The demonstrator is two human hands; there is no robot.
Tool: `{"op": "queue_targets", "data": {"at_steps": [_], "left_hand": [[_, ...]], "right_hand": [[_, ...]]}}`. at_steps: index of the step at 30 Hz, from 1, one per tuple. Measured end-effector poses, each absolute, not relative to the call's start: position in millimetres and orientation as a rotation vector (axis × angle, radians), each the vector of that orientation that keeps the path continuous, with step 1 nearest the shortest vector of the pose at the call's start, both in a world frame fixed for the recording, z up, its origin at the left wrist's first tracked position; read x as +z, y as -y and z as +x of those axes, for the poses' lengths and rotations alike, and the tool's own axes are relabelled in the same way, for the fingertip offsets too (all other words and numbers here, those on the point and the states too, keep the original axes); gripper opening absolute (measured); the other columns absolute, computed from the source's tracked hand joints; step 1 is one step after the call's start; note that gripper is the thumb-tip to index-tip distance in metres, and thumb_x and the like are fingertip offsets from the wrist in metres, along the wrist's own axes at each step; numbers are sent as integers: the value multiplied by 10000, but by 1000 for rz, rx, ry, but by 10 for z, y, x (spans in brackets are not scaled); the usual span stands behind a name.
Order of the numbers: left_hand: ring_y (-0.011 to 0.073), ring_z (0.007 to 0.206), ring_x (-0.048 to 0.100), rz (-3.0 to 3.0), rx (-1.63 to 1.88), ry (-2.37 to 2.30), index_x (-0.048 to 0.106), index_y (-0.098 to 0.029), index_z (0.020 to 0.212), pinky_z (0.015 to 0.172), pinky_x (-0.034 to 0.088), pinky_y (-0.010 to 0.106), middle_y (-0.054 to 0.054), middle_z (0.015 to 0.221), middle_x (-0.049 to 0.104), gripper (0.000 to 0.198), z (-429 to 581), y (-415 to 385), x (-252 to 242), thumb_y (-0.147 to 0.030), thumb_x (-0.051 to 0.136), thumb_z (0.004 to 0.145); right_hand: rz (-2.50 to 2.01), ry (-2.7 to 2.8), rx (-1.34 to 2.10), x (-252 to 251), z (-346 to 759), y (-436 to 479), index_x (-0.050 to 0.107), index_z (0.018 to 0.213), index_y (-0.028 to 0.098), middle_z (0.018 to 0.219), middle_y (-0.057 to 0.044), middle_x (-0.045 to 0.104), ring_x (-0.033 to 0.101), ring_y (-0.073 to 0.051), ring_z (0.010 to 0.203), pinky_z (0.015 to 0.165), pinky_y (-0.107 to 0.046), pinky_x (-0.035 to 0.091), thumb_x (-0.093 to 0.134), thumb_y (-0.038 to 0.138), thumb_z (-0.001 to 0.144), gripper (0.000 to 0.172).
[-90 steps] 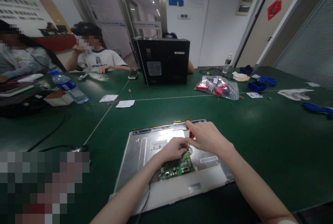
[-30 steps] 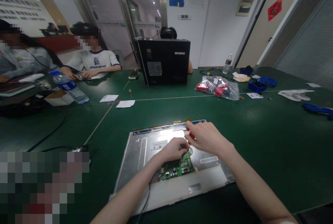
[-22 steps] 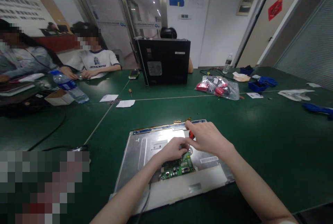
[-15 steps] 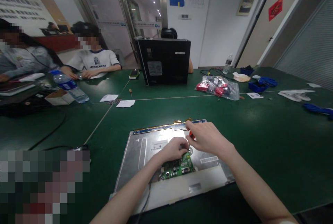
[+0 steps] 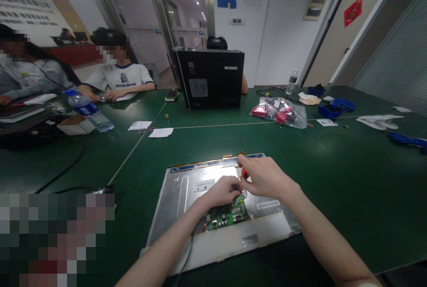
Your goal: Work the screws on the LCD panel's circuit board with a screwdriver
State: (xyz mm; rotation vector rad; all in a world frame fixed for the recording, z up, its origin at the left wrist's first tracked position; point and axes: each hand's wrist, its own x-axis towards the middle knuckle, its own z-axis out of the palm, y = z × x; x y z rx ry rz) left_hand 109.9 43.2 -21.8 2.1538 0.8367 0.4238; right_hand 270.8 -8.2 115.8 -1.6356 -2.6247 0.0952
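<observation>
A flat silver display panel (image 5: pixel 173 198) lies on the table in front of me, with a green circuit board (image 5: pixel 230 216) on its metal back. My right hand (image 5: pixel 267 176) is closed round a screwdriver with an orange handle (image 5: pixel 245 173), which points down at the board's upper right corner. Beside the screwdriver's tip, my left hand (image 5: pixel 223 190) rests low over the board, its fingers pinched together. What those fingers hold, if anything, is hidden. A dark cable (image 5: pixel 188 251) runs from the board beneath my left forearm toward the panel's front edge.
A black computer case (image 5: pixel 211 80) stands across the green table (image 5: pixel 333 180). A clear bag with red items (image 5: pixel 280 111) lies right of it. Left are a water bottle (image 5: pixel 90 110), a small screwdriver (image 5: pixel 167 119) and paper slips (image 5: pixel 161 133). Two people sit at the far left.
The orange handle has turned slightly within my right hand, showing more of its surface. My left hand stays in nearly the same place.
</observation>
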Motion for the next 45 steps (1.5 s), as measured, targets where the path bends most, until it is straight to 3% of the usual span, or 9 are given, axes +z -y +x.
{"op": "queue_targets", "data": {"at_steps": [8,15,22,31,39,45], "left_hand": [[147,692,584,2148,430,-798,648,-145,751,668,430,211,3,738,658,201,1110,-421,-201,-17,518,665],[151,657,559,2168,436,-841,628,-137,701,643,413,225,3,692,640,139,1104,-429,-221,-48,525,672],[150,687,583,2171,431,-798,659,-139,789,657,427,219,25,782,670,196,1101,-441,-244,-47,515,694],[139,656,548,2191,427,-852,618,-139,682,628,393,209,-5,686,637,133,1097,-432,-215,-37,531,685],[157,699,599,2176,429,-827,646,-136,763,678,432,224,23,761,681,180,1106,-432,-232,-36,516,688],[171,710,604,2177,419,-820,655,-131,771,666,436,231,37,774,687,167,1103,-443,-246,-54,529,693]], "right_hand": [[-1694,2613,29,1136,2695,57,506,1013,203,790,-47,686,635,-208,686,536,-272,306,432,444,913,272],[-1648,2641,83,1164,2693,93,479,1043,188,848,-52,690,626,-191,700,540,-270,313,449,288,871,201],[-1769,2605,6,1148,2700,63,518,995,207,798,-53,691,646,-216,706,543,-269,322,439,434,910,255],[-1641,2640,79,1190,2699,112,496,1033,194,842,-47,696,624,-189,679,522,-273,303,467,289,848,209],[-1754,2616,31,1170,2687,75,502,1004,196,829,-57,694,650,-224,730,534,-273,313,464,356,888,201],[-1697,2634,53,1162,2705,84,473,1006,195,920,-57,682,643,-197,737,514,-272,301,495,245,861,155]]}}
